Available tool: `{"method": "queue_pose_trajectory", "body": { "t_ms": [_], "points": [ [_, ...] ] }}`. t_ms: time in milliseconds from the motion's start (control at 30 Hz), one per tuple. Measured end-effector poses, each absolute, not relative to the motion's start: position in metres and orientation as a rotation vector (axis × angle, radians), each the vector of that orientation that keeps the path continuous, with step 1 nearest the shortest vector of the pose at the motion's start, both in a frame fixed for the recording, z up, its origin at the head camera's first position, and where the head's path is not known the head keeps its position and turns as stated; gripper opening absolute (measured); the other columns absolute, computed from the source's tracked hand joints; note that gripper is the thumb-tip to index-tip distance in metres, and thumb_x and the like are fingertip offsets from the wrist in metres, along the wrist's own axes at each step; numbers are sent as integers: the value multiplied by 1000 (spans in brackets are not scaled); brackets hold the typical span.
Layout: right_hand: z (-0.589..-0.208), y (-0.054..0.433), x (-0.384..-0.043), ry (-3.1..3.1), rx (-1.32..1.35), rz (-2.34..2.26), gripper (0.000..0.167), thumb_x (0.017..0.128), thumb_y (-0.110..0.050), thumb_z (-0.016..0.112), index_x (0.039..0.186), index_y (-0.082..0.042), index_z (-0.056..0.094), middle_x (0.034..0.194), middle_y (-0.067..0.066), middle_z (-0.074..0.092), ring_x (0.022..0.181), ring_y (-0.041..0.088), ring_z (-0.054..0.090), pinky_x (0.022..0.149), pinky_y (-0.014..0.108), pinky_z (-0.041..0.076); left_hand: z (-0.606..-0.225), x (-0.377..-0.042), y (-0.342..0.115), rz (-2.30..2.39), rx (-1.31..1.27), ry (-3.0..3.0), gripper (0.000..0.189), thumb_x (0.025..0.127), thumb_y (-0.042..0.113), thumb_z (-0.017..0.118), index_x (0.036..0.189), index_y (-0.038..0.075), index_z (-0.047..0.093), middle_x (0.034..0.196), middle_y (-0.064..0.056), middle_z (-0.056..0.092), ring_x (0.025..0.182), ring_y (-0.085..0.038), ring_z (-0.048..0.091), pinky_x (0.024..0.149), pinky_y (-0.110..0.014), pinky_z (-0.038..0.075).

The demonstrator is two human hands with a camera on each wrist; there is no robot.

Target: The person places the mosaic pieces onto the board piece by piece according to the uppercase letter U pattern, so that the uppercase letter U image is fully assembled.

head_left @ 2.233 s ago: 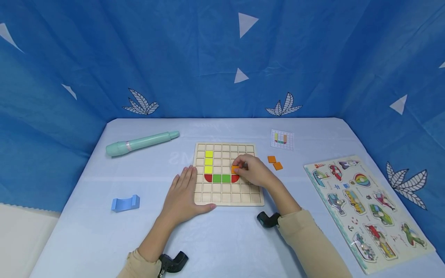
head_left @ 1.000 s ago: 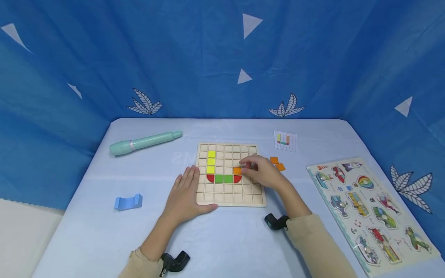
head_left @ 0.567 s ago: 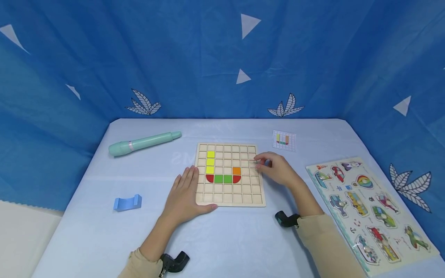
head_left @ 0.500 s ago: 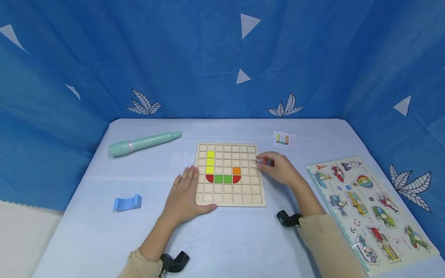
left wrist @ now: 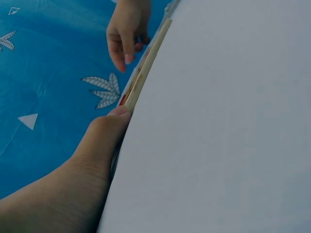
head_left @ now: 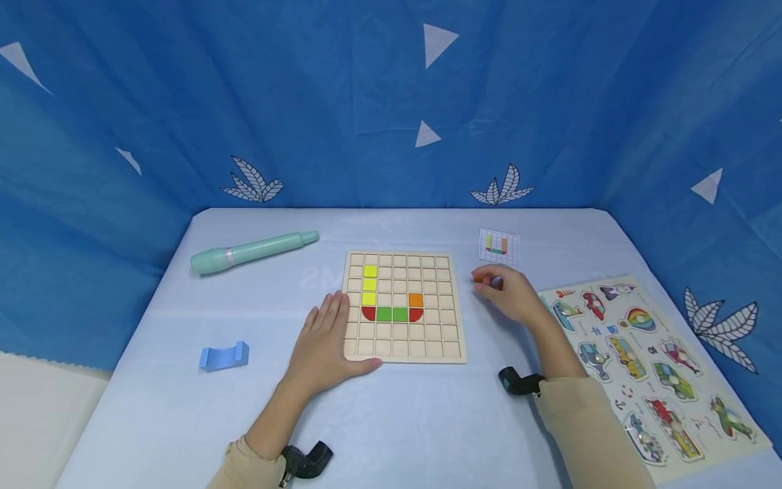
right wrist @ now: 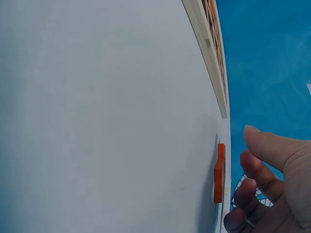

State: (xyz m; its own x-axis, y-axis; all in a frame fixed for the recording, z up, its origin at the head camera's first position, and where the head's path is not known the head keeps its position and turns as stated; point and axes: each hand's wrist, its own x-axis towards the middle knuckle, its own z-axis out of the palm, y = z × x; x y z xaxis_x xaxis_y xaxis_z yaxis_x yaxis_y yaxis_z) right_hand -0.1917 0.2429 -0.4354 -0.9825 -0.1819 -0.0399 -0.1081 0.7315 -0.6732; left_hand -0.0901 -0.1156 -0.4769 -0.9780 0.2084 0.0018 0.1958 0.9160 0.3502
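Observation:
On the table lies a square wooden grid board (head_left: 397,348) bearing a U of tiles: yellow squares (head_left: 369,285) up the left, red rounded corners (head_left: 369,314), green squares (head_left: 392,314) along the bottom and one orange square (head_left: 415,300) at right. My left hand (head_left: 320,350) rests along the board's left edge, fingers straight and thumb at the near edge. My right hand (head_left: 512,297) hovers right of the board, over loose orange square tiles (right wrist: 218,182) mostly hidden by it in the head view. In the right wrist view its thumb and loosely bent fingers are apart, with nothing between them.
A small pattern card (head_left: 499,247) with a coloured U lies beyond my right hand. A picture puzzle board (head_left: 650,373) lies at the right. A green tube-like stick (head_left: 253,253) lies at the back left, and a blue curved block (head_left: 224,357) at the left.
My right hand first pinched an orange tile at the board, then let it go in the cell above the right red corner. It has moved right to the loose orange tiles. My left hand stays put.

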Motion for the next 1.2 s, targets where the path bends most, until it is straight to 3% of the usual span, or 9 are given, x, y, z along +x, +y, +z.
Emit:
{"method": "queue_pose_trajectory", "body": {
  "t_ms": [333,1200],
  "points": [
    [-437,248,-194,2841,-201,-1056,25,96,-18,67,119,-12,68,91,7,59,80,23,53,69,31,45,-477,-90,-116,545,321,3040,131,69,90,54,160,7,10,168,-9,7,157,-26,4,126,-51,11],
    [-443,249,-197,2862,-186,-1000,32,95,-14,65,127,-9,66,95,9,56,81,24,49,67,32,43,-475,-90,-114,546,324,3054,130,69,86,58,159,6,13,168,-10,10,157,-27,7,125,-52,12]
  ]
}}
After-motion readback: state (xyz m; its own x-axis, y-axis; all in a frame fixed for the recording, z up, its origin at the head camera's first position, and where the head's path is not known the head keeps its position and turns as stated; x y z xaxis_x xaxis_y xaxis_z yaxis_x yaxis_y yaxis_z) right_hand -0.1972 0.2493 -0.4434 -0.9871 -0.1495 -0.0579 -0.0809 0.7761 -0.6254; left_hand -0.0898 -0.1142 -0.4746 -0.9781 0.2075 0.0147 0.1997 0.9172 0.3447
